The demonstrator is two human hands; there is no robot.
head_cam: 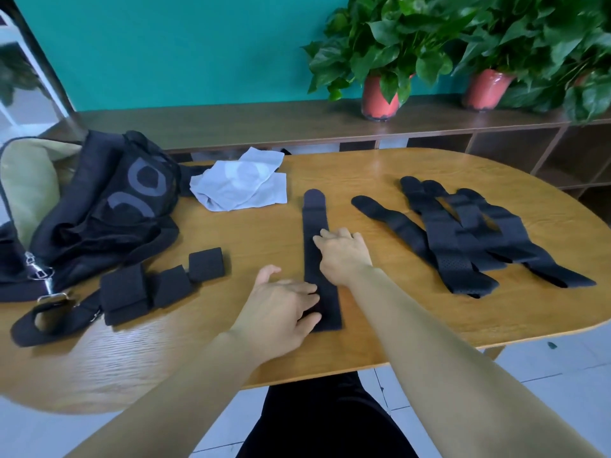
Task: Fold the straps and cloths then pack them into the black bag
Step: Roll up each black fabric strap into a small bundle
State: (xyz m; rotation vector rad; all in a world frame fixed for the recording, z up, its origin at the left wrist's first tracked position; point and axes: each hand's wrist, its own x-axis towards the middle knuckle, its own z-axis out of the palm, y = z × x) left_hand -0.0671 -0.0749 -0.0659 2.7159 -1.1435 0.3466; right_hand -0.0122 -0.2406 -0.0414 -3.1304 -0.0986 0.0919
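A long black strap (pixel 315 213) lies flat and straight on the wooden table (pixel 429 319), running away from me. My left hand (pixel 281 305) rests flat on its near end with straight fingers. My right hand (pixel 344 252) presses its middle, fingers spread. A pile of several unfolded black straps (pixel 463 233) lies to the right. Three folded black strap bundles (pixel 158 282) sit at the left. The black bag (pixel 109 206) stands at the far left, with pale grey cloths (pixel 241 183) beside it.
The bag's shoulder strap with metal buckles (pixel 49 292) trails over the table's left front. A low wooden shelf (pixel 297 123) behind the table carries two potted plants (pixel 380 94). A pale cushion (pixel 26 186) sits behind the bag.
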